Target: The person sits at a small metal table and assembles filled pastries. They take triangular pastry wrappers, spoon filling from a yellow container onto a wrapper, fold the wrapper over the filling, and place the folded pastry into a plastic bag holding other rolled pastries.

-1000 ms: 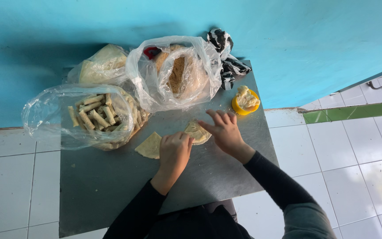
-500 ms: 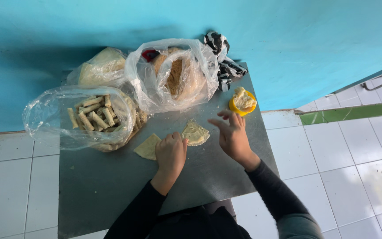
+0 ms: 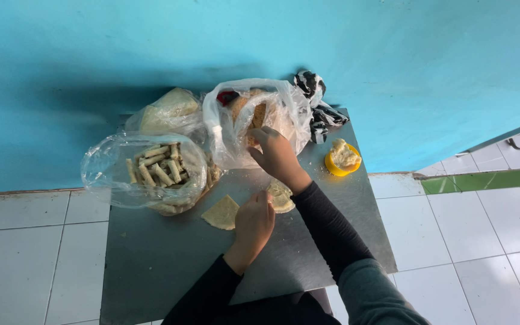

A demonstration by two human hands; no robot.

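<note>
A single head-worn camera looks steeply down from above at a small grey counter (image 3: 151, 265) set against a turquoise wall (image 3: 392, 60). It sits fairly near, with the wearer's dark sleeves entering from the bottom edge and white floor tiles (image 3: 476, 229) visible on both sides.

Bag of rolls (image 3: 151, 171) left of flatbread bag (image 3: 254, 120); cup (image 3: 342, 157) right

Turquoise wall (image 3: 91, 54), white tiled floor (image 3: 489, 241), grey metal table (image 3: 151, 265).
</note>
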